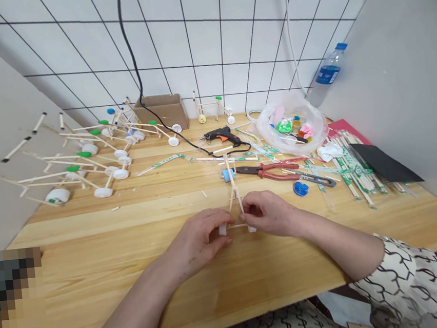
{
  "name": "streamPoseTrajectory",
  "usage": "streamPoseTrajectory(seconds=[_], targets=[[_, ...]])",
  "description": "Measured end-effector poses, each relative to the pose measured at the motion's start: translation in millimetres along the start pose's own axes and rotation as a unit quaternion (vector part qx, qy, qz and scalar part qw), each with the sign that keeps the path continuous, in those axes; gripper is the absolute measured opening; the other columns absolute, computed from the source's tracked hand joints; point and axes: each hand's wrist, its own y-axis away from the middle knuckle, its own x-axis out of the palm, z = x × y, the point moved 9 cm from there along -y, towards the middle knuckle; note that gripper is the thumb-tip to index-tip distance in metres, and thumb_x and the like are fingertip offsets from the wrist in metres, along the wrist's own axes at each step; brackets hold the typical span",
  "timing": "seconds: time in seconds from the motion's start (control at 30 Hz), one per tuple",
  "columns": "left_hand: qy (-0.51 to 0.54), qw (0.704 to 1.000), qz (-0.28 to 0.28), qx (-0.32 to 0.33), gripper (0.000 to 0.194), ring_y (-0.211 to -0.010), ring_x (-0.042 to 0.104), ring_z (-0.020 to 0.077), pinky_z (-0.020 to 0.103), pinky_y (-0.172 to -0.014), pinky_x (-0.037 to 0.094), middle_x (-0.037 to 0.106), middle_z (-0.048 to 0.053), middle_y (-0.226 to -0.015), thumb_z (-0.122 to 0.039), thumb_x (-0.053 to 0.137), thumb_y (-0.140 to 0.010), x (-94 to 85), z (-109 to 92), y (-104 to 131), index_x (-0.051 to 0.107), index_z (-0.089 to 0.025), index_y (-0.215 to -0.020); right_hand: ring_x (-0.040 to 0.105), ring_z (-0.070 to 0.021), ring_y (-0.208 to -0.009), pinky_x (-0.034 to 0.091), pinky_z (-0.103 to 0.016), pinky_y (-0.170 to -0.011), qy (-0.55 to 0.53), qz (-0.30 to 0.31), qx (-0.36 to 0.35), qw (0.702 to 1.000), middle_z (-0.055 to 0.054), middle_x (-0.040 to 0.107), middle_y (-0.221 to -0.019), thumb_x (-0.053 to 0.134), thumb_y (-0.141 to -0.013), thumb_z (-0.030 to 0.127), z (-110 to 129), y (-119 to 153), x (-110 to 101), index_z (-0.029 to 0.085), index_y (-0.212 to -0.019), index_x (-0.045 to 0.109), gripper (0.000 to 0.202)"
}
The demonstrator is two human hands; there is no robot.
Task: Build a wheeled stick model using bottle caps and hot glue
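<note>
In the middle of the table stands a small model tricycle (232, 184) made of thin wooden sticks. A light blue cap (228, 175) forms its front wheel, and white caps sit at both ends of the rear axle. My left hand (200, 238) has thumb and fingers around the left white cap (222, 229). With its fingertips together, my right hand (267, 213) grips the frame stick just above the right white cap (251, 228). The fingers partly hide both rear joints.
Several similar stick models (87, 169) stand at the left. Behind lie a glue gun (221, 136) with a black cord and a cardboard box (165, 112). Red-handled pliers (265, 171), a blue cap (301, 189), wrapped sticks (358, 171), a plastic bag (292, 126) and a bottle (328, 74) are on the right.
</note>
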Motion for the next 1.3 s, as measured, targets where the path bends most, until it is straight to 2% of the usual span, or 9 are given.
streamPoseTrajectory(seconds=[0.2, 0.37, 0.47, 0.67, 0.83, 1.0, 1.3], targets=[[0.001, 1.000, 0.002, 0.001, 0.022, -0.084, 0.059, 0.0165, 0.027, -0.076, 0.046, 0.066, 0.004, -0.092, -0.013, 0.058, -0.074, 1.3, 2.2, 0.2, 0.062, -0.017, -0.095, 0.044, -0.0084, -0.054, 0.032, -0.021, -0.050, -0.050, 0.048, 0.022, 0.997, 0.003, 0.052, -0.061, 0.057, -0.070, 0.019, 0.5, 3.8, -0.4, 0.016, -0.069, 0.055, 0.004], [0.008, 1.000, 0.001, -0.007, 0.022, -0.084, 0.059, 0.0168, 0.028, -0.078, 0.045, 0.066, 0.004, -0.090, -0.014, 0.058, -0.073, 0.2, 1.4, 0.2, 0.063, -0.016, -0.094, 0.047, -0.0103, -0.063, 0.035, -0.021, -0.055, -0.027, 0.078, 0.000, 0.997, 0.002, 0.056, -0.073, 0.066, -0.060, 0.017, 6.6, 8.3, -1.2, 0.016, -0.081, 0.056, 0.024], [0.016, 1.000, 0.002, -0.017, 0.021, -0.084, 0.059, 0.0169, 0.028, -0.078, 0.045, 0.066, 0.003, -0.090, -0.015, 0.058, -0.073, -0.2, 2.2, 0.1, 0.063, -0.017, -0.094, 0.047, -0.0109, -0.064, 0.034, -0.021, -0.056, -0.013, 0.081, -0.006, 0.997, 0.002, 0.055, -0.075, 0.065, -0.059, 0.015, 5.4, 9.7, 1.8, 0.017, -0.084, 0.054, 0.027], [0.024, 0.999, 0.009, -0.029, 0.020, -0.081, 0.059, 0.0165, 0.026, -0.075, 0.045, 0.066, 0.003, -0.087, -0.016, 0.058, -0.074, 0.4, 3.9, -0.3, 0.062, -0.017, -0.093, 0.046, -0.0112, -0.063, 0.035, -0.022, -0.056, -0.010, 0.058, -0.010, 0.998, 0.001, 0.055, -0.074, 0.059, -0.063, 0.013, 3.7, 9.4, 1.8, 0.017, -0.082, 0.054, 0.019], [0.033, 0.998, 0.019, -0.039, 0.021, -0.078, 0.058, 0.0155, 0.025, -0.072, 0.045, 0.064, 0.002, -0.086, -0.014, 0.058, -0.073, 2.4, 3.0, -0.8, 0.062, -0.016, -0.094, 0.045, -0.0100, -0.060, 0.034, -0.021, -0.055, -0.080, 0.041, -0.009, 0.996, 0.002, 0.053, -0.068, 0.049, -0.075, 0.013, 3.8, 6.2, 1.0, 0.016, -0.078, 0.055, 0.007], [0.030, 0.999, 0.015, -0.036, 0.022, -0.079, 0.057, 0.0159, 0.026, -0.074, 0.044, 0.064, 0.003, -0.085, -0.014, 0.058, -0.073, 1.6, 0.4, -0.9, 0.062, -0.015, -0.094, 0.040, -0.0087, -0.055, 0.029, -0.021, -0.052, -0.059, 0.016, -0.001, 0.998, 0.004, 0.046, -0.060, 0.046, -0.077, 0.012, 0.8, 3.0, -0.3, 0.015, -0.067, 0.053, 0.012], [0.028, 0.999, 0.009, -0.025, 0.023, -0.083, 0.057, 0.0164, 0.027, -0.076, 0.044, 0.064, 0.004, -0.090, -0.015, 0.059, -0.072, 2.6, 1.5, -1.2, 0.062, -0.015, -0.095, 0.041, -0.0092, -0.057, 0.029, -0.021, -0.053, -0.043, 0.008, -0.002, 0.999, 0.003, 0.049, -0.063, 0.046, -0.078, 0.014, -0.8, 2.3, -1.0, 0.015, -0.069, 0.054, 0.013]])
